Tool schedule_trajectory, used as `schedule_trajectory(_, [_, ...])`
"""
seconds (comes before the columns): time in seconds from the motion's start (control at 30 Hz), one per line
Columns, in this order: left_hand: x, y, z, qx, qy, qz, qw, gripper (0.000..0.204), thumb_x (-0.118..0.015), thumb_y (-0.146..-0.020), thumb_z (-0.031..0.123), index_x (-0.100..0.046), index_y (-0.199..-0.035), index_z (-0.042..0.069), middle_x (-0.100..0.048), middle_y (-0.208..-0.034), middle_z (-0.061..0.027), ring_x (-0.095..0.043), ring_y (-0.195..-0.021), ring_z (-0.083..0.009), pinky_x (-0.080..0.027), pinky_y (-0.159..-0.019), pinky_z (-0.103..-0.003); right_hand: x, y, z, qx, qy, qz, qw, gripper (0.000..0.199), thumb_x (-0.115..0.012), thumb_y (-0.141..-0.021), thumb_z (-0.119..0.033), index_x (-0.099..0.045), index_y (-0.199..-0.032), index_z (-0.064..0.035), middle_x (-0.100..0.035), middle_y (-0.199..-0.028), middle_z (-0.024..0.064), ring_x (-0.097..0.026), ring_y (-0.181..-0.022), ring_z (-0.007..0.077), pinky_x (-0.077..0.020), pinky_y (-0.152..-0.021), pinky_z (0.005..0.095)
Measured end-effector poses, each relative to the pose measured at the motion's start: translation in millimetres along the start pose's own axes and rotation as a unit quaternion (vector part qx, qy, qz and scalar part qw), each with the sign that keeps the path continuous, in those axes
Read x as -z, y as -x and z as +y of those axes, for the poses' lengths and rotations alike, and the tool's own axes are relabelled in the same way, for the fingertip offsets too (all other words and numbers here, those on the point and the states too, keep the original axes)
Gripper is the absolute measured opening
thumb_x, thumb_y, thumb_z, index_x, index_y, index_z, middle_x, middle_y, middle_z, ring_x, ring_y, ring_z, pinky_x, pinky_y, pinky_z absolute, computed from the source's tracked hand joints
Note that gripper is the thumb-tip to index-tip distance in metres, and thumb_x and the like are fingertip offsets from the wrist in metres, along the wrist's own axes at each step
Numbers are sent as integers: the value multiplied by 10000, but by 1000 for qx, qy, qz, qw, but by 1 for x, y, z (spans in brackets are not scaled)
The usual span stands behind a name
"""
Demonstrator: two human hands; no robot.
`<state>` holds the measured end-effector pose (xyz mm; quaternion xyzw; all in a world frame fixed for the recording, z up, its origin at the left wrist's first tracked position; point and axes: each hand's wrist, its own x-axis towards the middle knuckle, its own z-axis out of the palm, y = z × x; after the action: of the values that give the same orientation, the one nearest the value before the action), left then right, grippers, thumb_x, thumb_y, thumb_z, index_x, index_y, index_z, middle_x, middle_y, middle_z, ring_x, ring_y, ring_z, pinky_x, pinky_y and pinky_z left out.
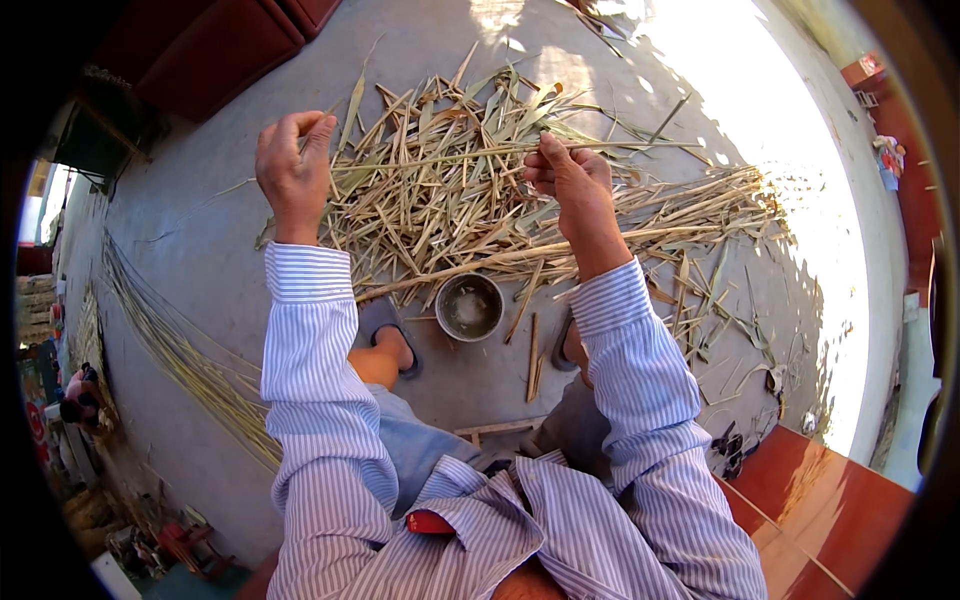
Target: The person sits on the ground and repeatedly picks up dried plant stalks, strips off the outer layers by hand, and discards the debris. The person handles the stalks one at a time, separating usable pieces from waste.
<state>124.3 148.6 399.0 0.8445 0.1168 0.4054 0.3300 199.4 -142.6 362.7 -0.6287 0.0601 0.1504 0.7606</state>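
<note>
Both hands up at chest height, a thin strip (pixel 440 153) strung between them — long axis running left–right, near level, over the pile. Left hand (pixel 293 170) is curled into a fist round the strip's left end; right hand (pixel 568 180) pinches it between thumb and fingertips, and the strip's tail carries on to the right past that hand. Below: pile (pixel 470 210) of dry stalks and leaves spread on the concrete floor (pixel 200 230). Between the feet, a small round bowl (pixel 469 306) — contents look like murky liquid, can't tell for sure. Bundle (pixel 180 350) of long strips lies to the left, well apart.
</note>
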Motion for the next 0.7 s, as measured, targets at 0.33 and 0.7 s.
schedule_trajectory(0.33, [-41, 29, 20, -85, 9, -360, 929, 215, -700, -799, 290, -682, -838, 79, -652, -811, -101, -602, -816, -276, -418, -742, -411, 0, 2, -1, 7, -12, -12, 1000, 291, -633, -939, -293, -640, -894, -6, -684, -787, 74, -642, -641, 116, -506, -593, 235])
schedule_trajectory(0.7, [-36, 32, -7, -216, -259, -238, 911, 256, -752, -732, 271, -631, -838, 72, -632, -824, -84, -580, -819, -293, -402, -726, -415, 0, 3, -2, 17, -39, -36, 998, 291, -621, -949, -298, -612, -905, -10, -687, -830, 82, -659, -699, 129, -522, -640, 236])
